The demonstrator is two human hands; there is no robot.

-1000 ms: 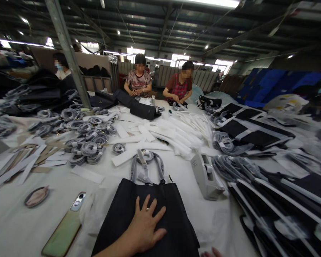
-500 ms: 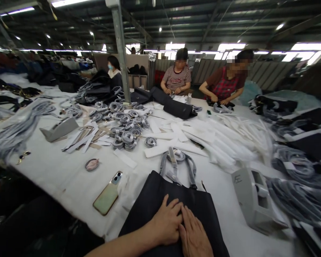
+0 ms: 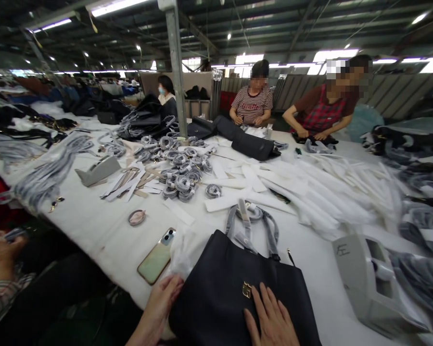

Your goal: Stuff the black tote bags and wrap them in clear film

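A black handbag [image 3: 209,283] lies flat in front of me, its wrapped handles [image 3: 272,230] pointing away. My right hand [image 3: 272,315] rests open on its front, fingers stretched out beside a gold clasp [image 3: 247,290]. By the bag's left edge is my left hand [image 3: 160,305], fingers closed together, with its fingertips at a thin, whitish wrapping sheet [image 3: 183,252]. That sheet seems pinched there, though the fingers partly hide it. A green phone [image 3: 157,255] lies just beyond the left hand.
On the right stands a grey tape dispenser [image 3: 361,274]; another tape dispenser [image 3: 98,170] is at left. Coiled straps [image 3: 184,173], paper strips [image 3: 130,180] and white foam sheets [image 3: 321,192] cover the middle. A metal post [image 3: 176,67] rises behind. A neighbour's hands [image 3: 5,247] are at far left; co-workers sit opposite.
My left hand has moved off the bag's front to its left edge and closed. My right hand has shifted slightly right and lies flat, leaving the gold clasp visible. The view has swung left.
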